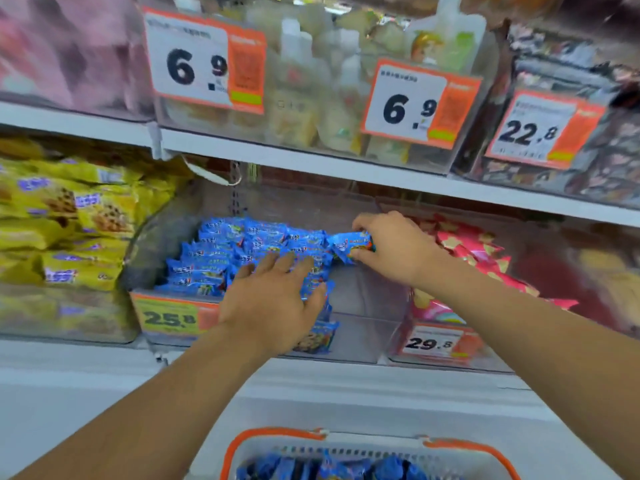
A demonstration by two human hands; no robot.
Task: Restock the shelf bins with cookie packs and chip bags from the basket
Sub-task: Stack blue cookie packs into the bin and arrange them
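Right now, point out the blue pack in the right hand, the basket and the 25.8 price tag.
blue pack (349, 247): head view, wrapper's middle.
basket (467, 448): head view, orange rim.
25.8 price tag (169, 318): head view, on the printed digits.

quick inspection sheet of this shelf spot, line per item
surface: white shelf carrying clear bins.
job's things: blue packs fill the left and back of the middle bin, its right front bare; more blue packs in the basket below.
clutter: nothing seen.
grippers: left hand lies flat on the blue packs; right hand pinches one blue pack at the pile's right edge.
cables: nothing seen.
surroundings: yellow packs left, pink bags right, price tags, bottles above.
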